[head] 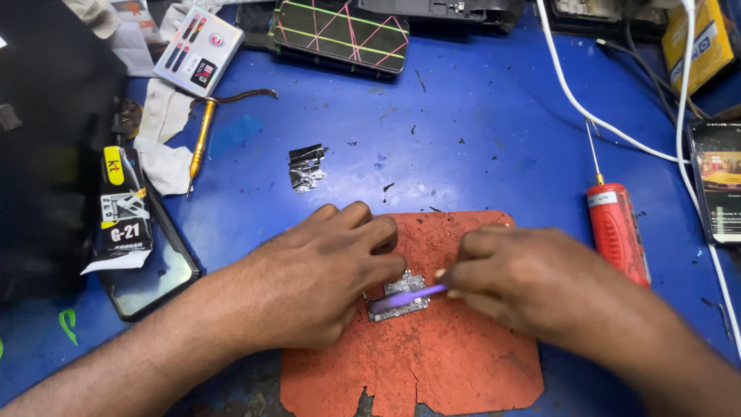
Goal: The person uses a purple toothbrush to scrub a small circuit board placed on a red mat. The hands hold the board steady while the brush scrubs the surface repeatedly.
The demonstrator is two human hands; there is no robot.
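Left hand [328,274] pins the small silver circuit board [397,296] on the worn orange rubber mat [432,363], near centre; right hand [513,278] pinches a thin purple tool [409,298] that may slip and scratch it

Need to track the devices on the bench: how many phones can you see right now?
3. One phone lies screen-up at the left, under a glue tube; one with crossed bands sits at top centre; one with a lit screen at the right edge. Others may be hidden.
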